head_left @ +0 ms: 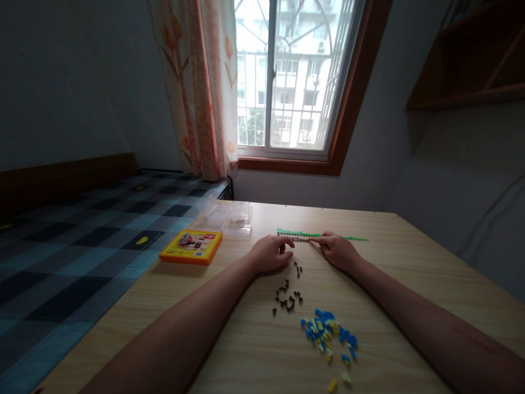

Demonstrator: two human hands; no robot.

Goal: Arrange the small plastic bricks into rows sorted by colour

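My left hand (271, 254) rests on the wooden table, its index finger stretched along a row of small brown toy bricks (301, 239) and its thumb held apart; I see nothing in it. At the right end of that row, my right hand (339, 250) touches a brick with its index fingertip, the other fingers being curled. Just behind runs a longer row of small green bricks (303, 234), partly hidden by the right hand. Loose brown bricks (290, 302) lie scattered nearer to me, between my forearms. Closer still is a pile of blue and yellow bricks (324, 328).
An orange and yellow box (192, 246) lies on the table's left side, with clear plastic trays (229, 216) behind it. Left of the table (389, 306) is a bed with a checked cover (102, 235). A window and curtain (200, 87) are beyond.
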